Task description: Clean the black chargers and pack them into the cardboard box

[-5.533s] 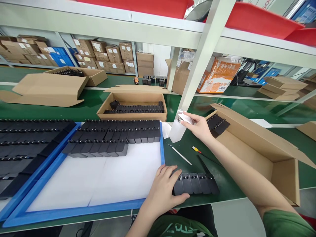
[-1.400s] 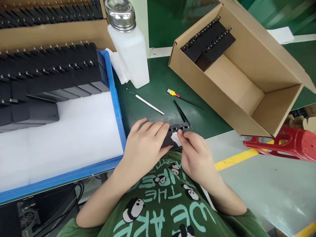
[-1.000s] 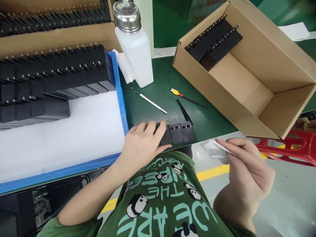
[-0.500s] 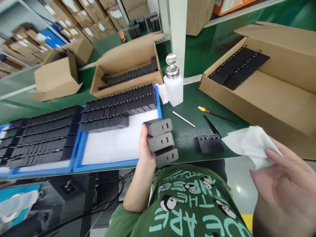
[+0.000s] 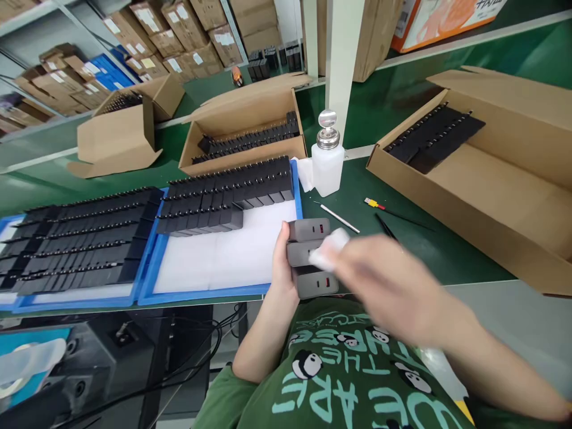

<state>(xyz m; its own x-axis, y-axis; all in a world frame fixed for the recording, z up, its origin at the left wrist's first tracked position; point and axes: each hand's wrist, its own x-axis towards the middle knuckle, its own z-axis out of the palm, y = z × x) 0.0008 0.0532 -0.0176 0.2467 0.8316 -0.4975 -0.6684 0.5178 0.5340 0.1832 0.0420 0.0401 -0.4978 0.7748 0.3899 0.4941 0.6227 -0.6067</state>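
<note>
My left hand (image 5: 283, 271) is closed around a stack of three grey charger blocks (image 5: 309, 229). Their port faces, with a small dark slot and a red port, point to the right. Blurred by motion, my right hand (image 5: 386, 277) pinches a crumpled white wipe (image 5: 331, 245) against the face of the middle block, covering part of it. Left of the stack lies a blue-rimmed tray (image 5: 147, 292) with a white lining and rows of black blocks with metal prongs (image 5: 223, 190) in its back part.
A white pump bottle (image 5: 328, 164) stands behind the stack, near a thin craft knife (image 5: 337, 217), a cable with a yellow plug (image 5: 378, 204) and black tweezers (image 5: 385, 226). Open cardboard boxes (image 5: 447, 220) holding black pieces sit at right and back. Another full tray (image 5: 80, 302) is at left.
My right hand has swung left from the right side, bringing the wipe onto the middle block. The stack stays in my left hand. The two dark pieces near the tweezers are now hidden.
</note>
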